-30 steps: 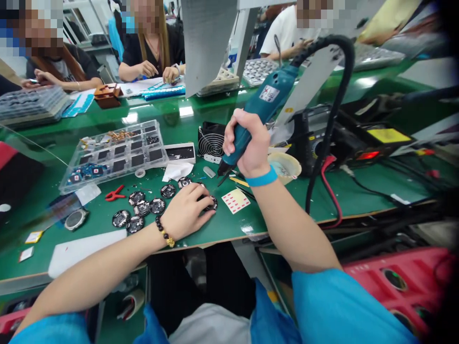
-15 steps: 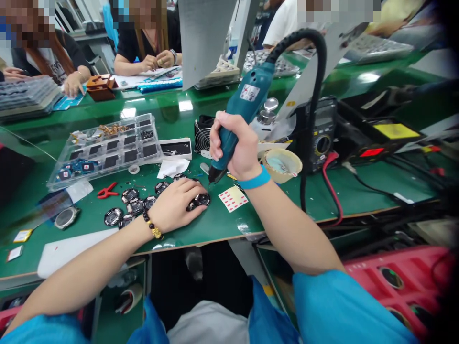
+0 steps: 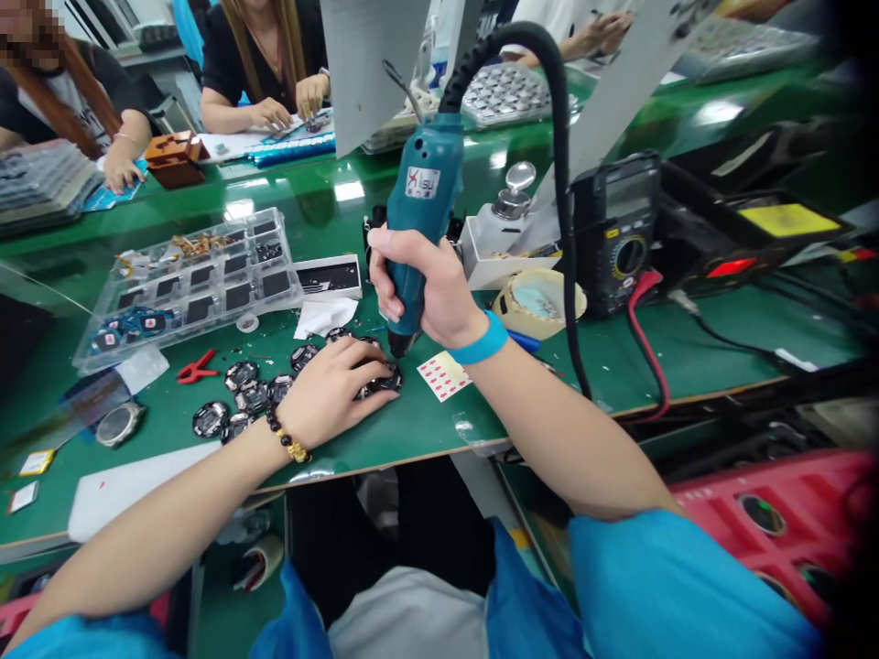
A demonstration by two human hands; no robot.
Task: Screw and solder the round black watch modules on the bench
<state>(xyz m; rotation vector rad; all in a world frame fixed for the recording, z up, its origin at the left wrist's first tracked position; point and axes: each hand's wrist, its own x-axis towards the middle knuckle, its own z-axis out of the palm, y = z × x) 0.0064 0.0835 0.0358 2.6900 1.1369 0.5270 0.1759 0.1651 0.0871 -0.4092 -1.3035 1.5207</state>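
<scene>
My right hand [image 3: 429, 279] is wrapped round a teal electric screwdriver [image 3: 427, 174], held nearly upright with its black tip pointing down. That tip is at the right edge of a round black part [image 3: 385, 379] on the green table. My left hand [image 3: 336, 380] lies over this part with its thumb and fingers against it, partly hiding it. Several more round black parts [image 3: 253, 396] lie to the left of and behind my left hand. A sheet with red marks [image 3: 444, 376] is just right of the tip.
Behind are a clear compartment tray [image 3: 185, 284], a white box [image 3: 330, 277] and a tape roll [image 3: 539, 302]. A multimeter [image 3: 618, 238] stands at the right, red pliers [image 3: 198, 367] lie at the left. Other people sit across the table.
The screwdriver has tilted more upright and its tip has come down to the round part under my left hand. The view has shifted slightly. My left hand stays on the part.
</scene>
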